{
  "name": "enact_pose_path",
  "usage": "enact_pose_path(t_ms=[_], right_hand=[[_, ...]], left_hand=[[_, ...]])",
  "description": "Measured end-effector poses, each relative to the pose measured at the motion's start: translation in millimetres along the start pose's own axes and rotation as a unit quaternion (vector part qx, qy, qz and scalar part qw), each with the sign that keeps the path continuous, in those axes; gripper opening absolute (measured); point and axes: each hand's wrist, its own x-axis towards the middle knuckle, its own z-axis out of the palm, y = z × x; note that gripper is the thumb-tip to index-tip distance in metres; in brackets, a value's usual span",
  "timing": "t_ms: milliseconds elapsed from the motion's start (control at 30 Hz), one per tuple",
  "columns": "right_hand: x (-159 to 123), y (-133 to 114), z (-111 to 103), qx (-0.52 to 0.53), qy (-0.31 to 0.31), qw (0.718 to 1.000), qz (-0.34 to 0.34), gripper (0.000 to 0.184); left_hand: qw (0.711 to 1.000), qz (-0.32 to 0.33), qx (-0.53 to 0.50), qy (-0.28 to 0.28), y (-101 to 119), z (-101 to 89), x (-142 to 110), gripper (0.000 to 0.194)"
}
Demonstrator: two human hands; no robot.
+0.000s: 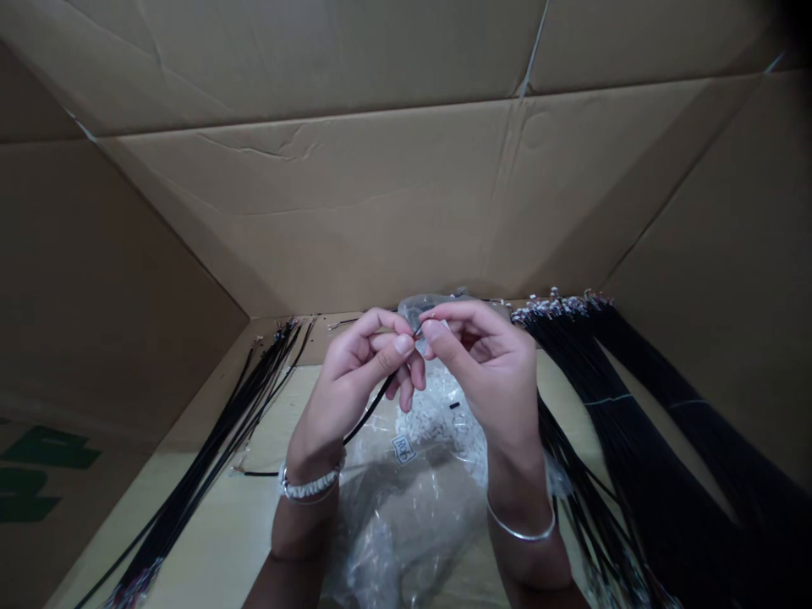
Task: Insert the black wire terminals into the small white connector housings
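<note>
Black round cable (375, 406) slants above the light wooden worktop (216, 516), short of its far edge, its long axis running from the left wrist up rightward; the left hand (352, 376) pinches its sheath, the right hand (491, 372) its thin wire end.

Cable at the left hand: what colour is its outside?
The cable is black, best seen in the head view.
</note>
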Motion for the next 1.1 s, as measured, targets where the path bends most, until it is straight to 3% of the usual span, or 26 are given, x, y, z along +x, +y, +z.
enact_pose_path(t_ms=[667,1100], right_hand=[[1.5,-2.7,2.2,0.036,-0.003,0.999,-0.02,0.002],[1.8,-0.9,1.6,0.047,-0.004,0.999,-0.02,0.002]], left_hand=[[1.0,-0.004,-0.002,-0.011,0.2,-0.5,-0.8,0.011],[0.996,0.043,0.071,0.028,-0.2,5.8,-3.4,0.007]])
